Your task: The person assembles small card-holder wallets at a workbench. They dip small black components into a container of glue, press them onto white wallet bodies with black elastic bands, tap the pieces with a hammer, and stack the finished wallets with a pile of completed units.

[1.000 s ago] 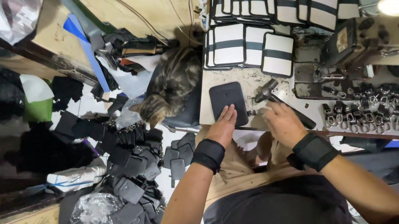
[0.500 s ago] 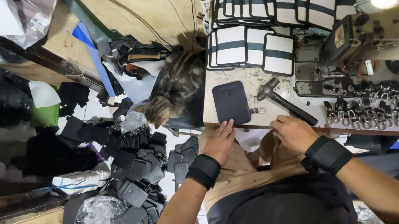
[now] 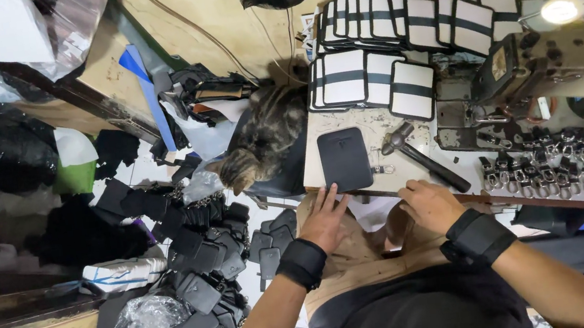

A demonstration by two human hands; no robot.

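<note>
We see both hands at the near edge of the workbench (image 3: 377, 126). The left hand (image 3: 326, 220) lies flat, fingers spread and released, fingertips just short of the dark leather panel (image 3: 345, 158) — holding nothing. That panel lies flat on the bench, just beyond the left hand, beside the hammer (image 3: 420, 155). The right hand (image 3: 429, 204) is curled loosely at the bench edge, near the hammer's handle; we cannot tell whether it grips anything. Both wrists wear black bands. A small metal clip (image 3: 383, 169) sits between panel and hammer. Behind them are rows of white panels with black stripes (image 3: 403, 36), and to the right a row of metal clasps (image 3: 569, 157). A tabby cat (image 3: 263, 141) lies left of the bench — below it a heap of dark leather pieces (image 3: 201, 274) covers the floor.
</note>
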